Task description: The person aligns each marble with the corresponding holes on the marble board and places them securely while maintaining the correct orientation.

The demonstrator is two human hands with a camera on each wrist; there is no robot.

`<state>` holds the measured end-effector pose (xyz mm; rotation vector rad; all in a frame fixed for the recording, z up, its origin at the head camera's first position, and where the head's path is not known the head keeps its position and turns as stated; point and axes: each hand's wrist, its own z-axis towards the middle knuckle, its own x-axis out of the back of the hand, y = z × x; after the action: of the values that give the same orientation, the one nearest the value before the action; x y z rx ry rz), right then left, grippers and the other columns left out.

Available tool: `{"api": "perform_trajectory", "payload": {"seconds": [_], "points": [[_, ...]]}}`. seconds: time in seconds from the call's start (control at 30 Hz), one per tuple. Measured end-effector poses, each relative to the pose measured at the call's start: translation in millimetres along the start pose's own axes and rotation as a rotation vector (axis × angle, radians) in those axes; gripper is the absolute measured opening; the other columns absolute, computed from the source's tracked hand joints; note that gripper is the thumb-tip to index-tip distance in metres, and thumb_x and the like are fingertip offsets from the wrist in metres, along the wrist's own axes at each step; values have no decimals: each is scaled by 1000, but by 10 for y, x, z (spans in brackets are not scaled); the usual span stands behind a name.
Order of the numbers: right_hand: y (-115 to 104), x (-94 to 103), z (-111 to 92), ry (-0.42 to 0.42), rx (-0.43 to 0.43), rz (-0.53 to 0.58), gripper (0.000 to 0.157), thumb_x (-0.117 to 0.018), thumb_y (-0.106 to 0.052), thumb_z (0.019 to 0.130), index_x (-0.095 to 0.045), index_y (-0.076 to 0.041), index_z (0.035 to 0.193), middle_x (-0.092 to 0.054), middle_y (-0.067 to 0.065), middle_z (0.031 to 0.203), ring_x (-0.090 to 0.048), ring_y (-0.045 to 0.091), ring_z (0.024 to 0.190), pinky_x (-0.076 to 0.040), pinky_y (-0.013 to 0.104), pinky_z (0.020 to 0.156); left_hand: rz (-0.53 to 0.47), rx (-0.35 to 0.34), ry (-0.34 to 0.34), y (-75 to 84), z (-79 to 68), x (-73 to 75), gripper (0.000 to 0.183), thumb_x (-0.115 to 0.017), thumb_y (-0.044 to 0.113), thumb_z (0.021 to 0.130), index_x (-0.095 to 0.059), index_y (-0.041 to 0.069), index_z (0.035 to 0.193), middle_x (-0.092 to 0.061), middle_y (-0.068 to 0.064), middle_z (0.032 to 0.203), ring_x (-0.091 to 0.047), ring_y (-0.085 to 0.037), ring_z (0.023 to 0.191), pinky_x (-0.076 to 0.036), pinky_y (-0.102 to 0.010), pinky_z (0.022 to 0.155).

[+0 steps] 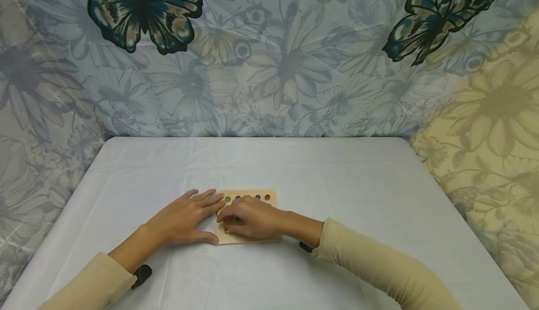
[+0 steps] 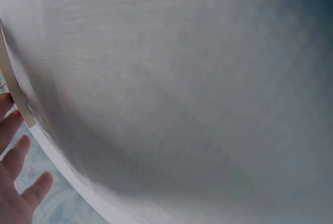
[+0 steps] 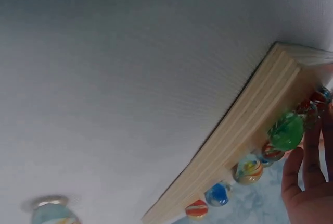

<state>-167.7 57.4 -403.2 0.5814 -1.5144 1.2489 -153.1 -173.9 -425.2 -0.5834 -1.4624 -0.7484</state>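
A light wooden board (image 1: 248, 239) lies flat on the white table, with colourful glass marbles standing in rows on it. My left hand (image 1: 181, 221) is spread along its left edge, fingertips and thumb touching the side. Over the left part of the board, my right hand (image 1: 258, 218) has its fingers curled down at a marble, pinching it; the fingers partly hide it. In the right wrist view a green marble (image 3: 286, 131) is close to the thumb, and a blue marble (image 3: 217, 195) and a red-striped marble (image 3: 196, 209) stand farther along.
Another glass marble (image 3: 53, 214) shows at the lower left of the right wrist view, apart from the board. White cloth (image 1: 337, 174) covers the table. Behind it hangs a floral curtain (image 1: 290, 66) with butterflies.
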Motion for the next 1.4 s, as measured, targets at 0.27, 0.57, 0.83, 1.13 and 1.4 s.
{"api": "perform_trajectory", "payload": {"seconds": [0.27,0.57,0.83,1.13,1.4], "points": [[-27,-17,26,-15,-12,-33,24,-67,-20,86,-65,-16,110,-64,-13,95,-55,0,88,-40,14,83,-4,-2,7,1,11,10,87,-45,74,77,-38,17,143,-34,0,147,-29,-22,135,-27,-52,104],[48,191,-131,-1,-85,11,26,-65,-17,87,-64,-14,112,-65,-11,98,-58,3,90,-41,23,89,12,7,-4,5,18,15,88,-42,76,77,-38,17,143,-33,1,148,-29,-21,135,-27,-50,104],[200,360,-414,33,-190,47,29,-66,-15,85,-65,-12,114,-67,-7,101,-60,6,92,-43,28,88,25,23,-22,10,17,15,90,-41,77,76,-37,17,143,-33,1,147,-29,-21,135,-27,-50,104],[413,485,-798,35,-277,65,30,-67,-13,84,-65,-16,113,-67,-10,100,-60,7,92,-45,31,86,22,24,-20,12,14,0,91,-42,78,76,-36,18,144,-32,2,148,-29,-21,135,-27,-50,104],[505,495,-1095,30,-332,144,31,-66,-13,85,-64,-11,116,-67,-6,102,-59,8,94,-49,33,83,24,21,-14,11,7,-9,91,-42,78,76,-36,18,144,-33,2,147,-29,-21,135,-27,-49,104]]}}
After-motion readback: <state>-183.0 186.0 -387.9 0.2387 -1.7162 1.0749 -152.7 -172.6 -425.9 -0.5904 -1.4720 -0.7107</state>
